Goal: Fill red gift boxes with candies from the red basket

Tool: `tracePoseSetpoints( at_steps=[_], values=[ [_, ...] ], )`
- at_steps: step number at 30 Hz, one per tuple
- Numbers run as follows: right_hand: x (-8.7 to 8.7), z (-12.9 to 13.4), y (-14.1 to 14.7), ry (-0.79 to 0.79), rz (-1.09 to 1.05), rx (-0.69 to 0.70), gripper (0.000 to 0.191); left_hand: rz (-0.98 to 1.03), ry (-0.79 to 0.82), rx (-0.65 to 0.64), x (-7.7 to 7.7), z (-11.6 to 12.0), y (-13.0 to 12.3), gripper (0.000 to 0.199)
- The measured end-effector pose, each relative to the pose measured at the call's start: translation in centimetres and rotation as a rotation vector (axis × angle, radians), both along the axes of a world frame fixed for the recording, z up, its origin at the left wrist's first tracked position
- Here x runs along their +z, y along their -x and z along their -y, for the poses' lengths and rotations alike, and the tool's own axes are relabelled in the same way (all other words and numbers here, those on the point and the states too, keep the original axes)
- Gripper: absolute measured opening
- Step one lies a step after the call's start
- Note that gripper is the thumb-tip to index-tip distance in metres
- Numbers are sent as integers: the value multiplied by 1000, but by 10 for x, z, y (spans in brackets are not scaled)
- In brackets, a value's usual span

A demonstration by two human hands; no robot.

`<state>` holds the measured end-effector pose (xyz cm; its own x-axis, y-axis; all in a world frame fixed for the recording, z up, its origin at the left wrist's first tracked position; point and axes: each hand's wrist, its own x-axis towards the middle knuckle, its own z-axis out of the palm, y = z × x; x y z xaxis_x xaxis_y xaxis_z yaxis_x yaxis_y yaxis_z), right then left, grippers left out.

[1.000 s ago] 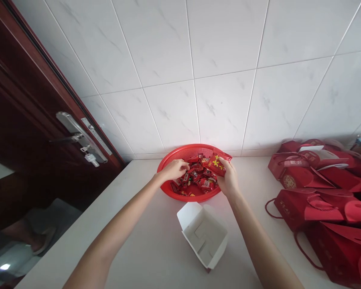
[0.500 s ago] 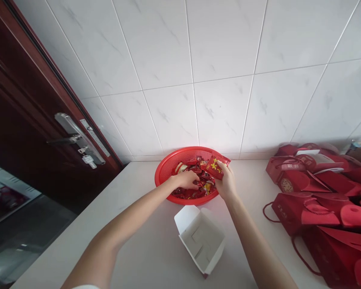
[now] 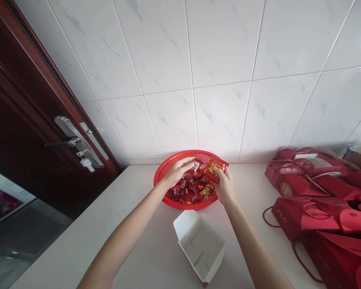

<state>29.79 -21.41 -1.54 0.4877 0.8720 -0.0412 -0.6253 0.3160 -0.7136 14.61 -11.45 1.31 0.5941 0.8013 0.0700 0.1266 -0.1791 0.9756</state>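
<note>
Right hand [image 3: 225,188] pinches a red packet [image 3: 212,171] above the right side of the red basket [image 3: 186,206]; the left hand [image 3: 176,173] seems to pinch a smaller red-and-white packet [image 3: 195,165] over it. Should either pinch loosen near the rim, a slick wrapper could slip onto the bench [image 3: 132,180]. Small wrapped pieces [image 3: 191,184] fill the basket; the open white box [image 3: 185,223] just before it shows a bare inside; contents of the red boxes [image 3: 307,212] are hidden.

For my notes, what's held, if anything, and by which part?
Right hand: red packet, by its lower right. Left hand: apparently a small packet, part unclear.
</note>
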Motion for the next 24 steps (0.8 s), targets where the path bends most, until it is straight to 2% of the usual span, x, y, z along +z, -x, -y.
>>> tracePoseSetpoints(
  at_steps=[3,8,11,14,16,18,22,24],
  values=[
    [-4,0,1,-12,86,10,25,-1,-159,26,5,6,-9,47],
    [-4,2,0,-161,203,68,31,-42,-285,-60,11,15,-27,44],
    [-2,3,-1,-163,184,65,32,-71,-394,-61,10,19,-35,39],
    [-1,3,-2,-151,128,31,33,-101,-482,10,7,15,-36,38],
    [-2,2,-2,-137,85,7,32,-222,-481,21,3,9,-32,38],
    [-2,0,-2,-121,38,-7,31,-404,-445,-47,-1,1,-27,34],
    [-1,-1,-1,-119,-15,-31,32,-637,-353,-304,-10,-5,-22,11],
    [1,0,0,-120,-27,-39,34,-749,-349,-458,-16,-2,-24,23]
  ],
)
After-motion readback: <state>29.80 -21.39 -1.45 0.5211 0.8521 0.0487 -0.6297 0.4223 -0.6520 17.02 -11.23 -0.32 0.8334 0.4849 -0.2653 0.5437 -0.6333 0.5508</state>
